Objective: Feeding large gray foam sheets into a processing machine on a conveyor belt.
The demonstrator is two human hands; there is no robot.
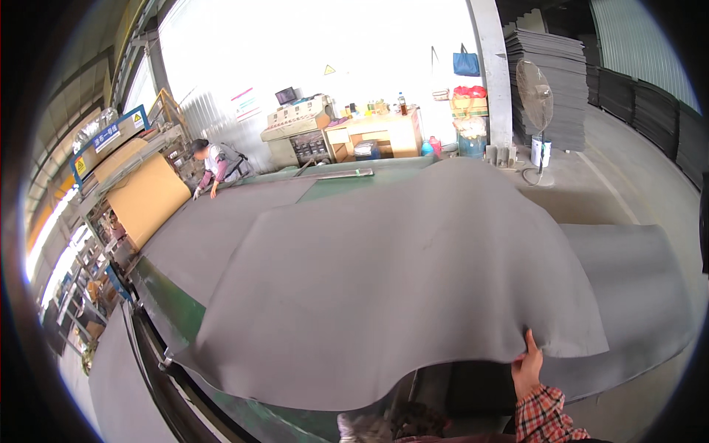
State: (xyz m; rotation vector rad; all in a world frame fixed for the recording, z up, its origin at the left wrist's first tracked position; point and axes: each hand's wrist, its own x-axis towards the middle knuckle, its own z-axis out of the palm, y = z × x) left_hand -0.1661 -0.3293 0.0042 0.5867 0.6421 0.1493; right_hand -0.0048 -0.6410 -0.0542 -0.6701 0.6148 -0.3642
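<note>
A large, flexible dark grey sheet (354, 280), probably foam or rubber, spreads in front of me, with its right side raised in a broad wave. My right hand (527, 368), in a red plaid sleeve, pinches its near edge, thumb up and the other fingers partly hidden beneath. The near edge sags to the left of that hand. Of my left hand I see nothing. Beneath the sheet runs a green conveyor bed (166, 295), with another grey sheet (214, 229) lying farther up it. A third grey sheet (628, 288) lies lower on the right.
A co-worker (221, 164) bends over the conveyor's far side, hands near the sheet, beside a machine with a tan panel (148, 196). Along the back are a control console (297, 117) and a wooden desk (377, 133). At right stand a fan (535, 96) and stacked sheets (550, 81).
</note>
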